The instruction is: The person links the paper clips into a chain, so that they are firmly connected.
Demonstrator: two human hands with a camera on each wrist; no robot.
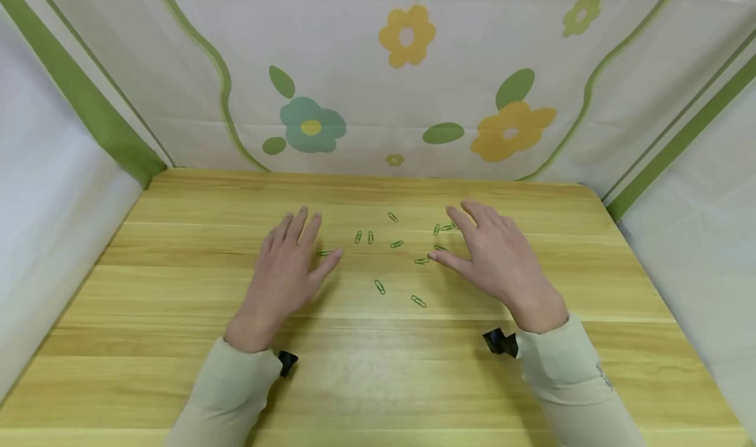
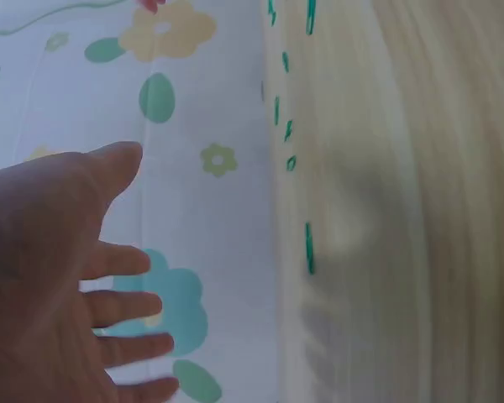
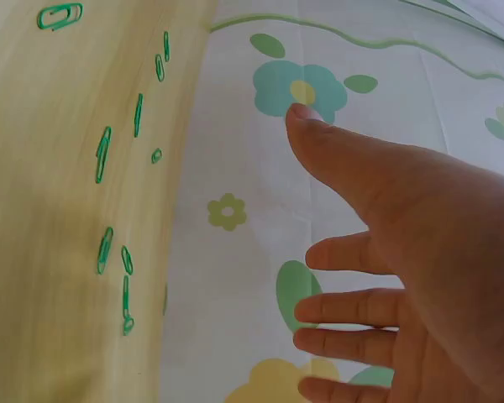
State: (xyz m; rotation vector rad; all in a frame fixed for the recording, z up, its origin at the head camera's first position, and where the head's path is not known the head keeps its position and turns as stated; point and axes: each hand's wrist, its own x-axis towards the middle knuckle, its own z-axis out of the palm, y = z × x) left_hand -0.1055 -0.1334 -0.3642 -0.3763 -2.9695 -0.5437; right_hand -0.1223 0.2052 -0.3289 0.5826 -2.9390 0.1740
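Observation:
Several green paper clips lie scattered over the middle of the wooden table [image 1: 378, 381], among them one paper clip [image 1: 380, 287] near the front and another paper clip [image 1: 392, 216] at the back. To their left, my left hand [image 1: 286, 270] hovers with its fingers spread, partly covering a paper clip [image 1: 324, 253] by the thumb. My right hand [image 1: 499, 256] hovers on the other side, fingers extended, its thumb close to a paper clip [image 1: 422, 261]. Both wrist views show the palms bare, with nothing held. Part of one clip cluster is hidden behind the right fingers.
A white cloth [image 1: 366, 73] printed with flowers and leaves hangs behind the table's far edge. Similar cloth walls with green bands [image 1: 88, 92] stand at the left and right. Small black mounts [image 1: 501, 342] stick out at both sleeve cuffs.

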